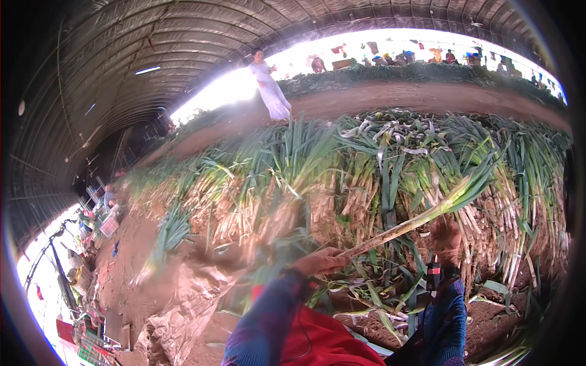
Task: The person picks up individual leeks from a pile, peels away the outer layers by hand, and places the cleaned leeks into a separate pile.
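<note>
My left hand (320, 262) is closed around the pale root end of a long green onion (410, 226). The stalk slants up to the right, and its green leaves fan out at the far end. My right hand (447, 239) is just below the upper part of that stalk, in front of the heaped onions. Its fingers are blurred, so I cannot see whether they touch or grip the stalk. A large heap of green onions (360, 201) lies right across in front of me, white ends toward me and leaves away.
Loose leaves (384, 317) litter the soil by my legs. A crumpled plastic sheet (183, 305) lies at the left. Beyond the heap, a person in pale clothes (270, 85) stands on a dirt path (378, 97). Crates (110, 227) and clutter line the far left under an arched roof.
</note>
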Demonstrator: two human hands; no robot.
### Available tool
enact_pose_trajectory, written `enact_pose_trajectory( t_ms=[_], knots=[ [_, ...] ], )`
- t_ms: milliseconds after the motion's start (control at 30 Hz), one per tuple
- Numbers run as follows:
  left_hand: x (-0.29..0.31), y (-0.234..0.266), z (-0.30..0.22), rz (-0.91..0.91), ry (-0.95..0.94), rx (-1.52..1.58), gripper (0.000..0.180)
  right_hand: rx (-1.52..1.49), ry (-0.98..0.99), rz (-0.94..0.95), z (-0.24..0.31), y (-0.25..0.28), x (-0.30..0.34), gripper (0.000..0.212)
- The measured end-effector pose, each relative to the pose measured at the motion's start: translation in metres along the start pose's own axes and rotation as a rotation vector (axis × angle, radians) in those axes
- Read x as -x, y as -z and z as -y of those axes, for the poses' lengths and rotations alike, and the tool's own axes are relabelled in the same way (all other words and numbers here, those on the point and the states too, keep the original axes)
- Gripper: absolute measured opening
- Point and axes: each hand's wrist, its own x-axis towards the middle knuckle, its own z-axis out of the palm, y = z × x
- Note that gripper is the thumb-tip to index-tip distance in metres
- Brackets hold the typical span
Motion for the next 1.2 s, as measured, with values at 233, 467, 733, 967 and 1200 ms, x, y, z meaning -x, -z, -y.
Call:
enact_pose_trajectory(
  t_ms=[233,467,733,967,1200],
  knots=[
    [0.005,-0.005,-0.009,-0.030,-0.072,-0.219,0.036,0.187,0.207,-0.030,-0.006,-0.010,0.017,0.028],
    [0.006,-0.011,-0.031,0.064,0.097,0.112,0.030,-0.062,0.023,0.038,-0.002,-0.011,0.003,0.044],
    [0.010,-0.014,-0.029,-0.011,0.092,0.174,0.025,0.032,0.085,-0.045,-0.011,-0.034,0.004,0.054],
    [0.012,-0.006,-0.026,-0.080,0.023,0.162,0.023,0.556,0.177,0.009,-0.021,-0.062,-0.010,0.062],
    [0.016,0.016,-0.030,-0.220,-0.009,-0.004,0.026,0.544,0.105,0.065,-0.044,-0.078,-0.047,0.052]
  ],
)
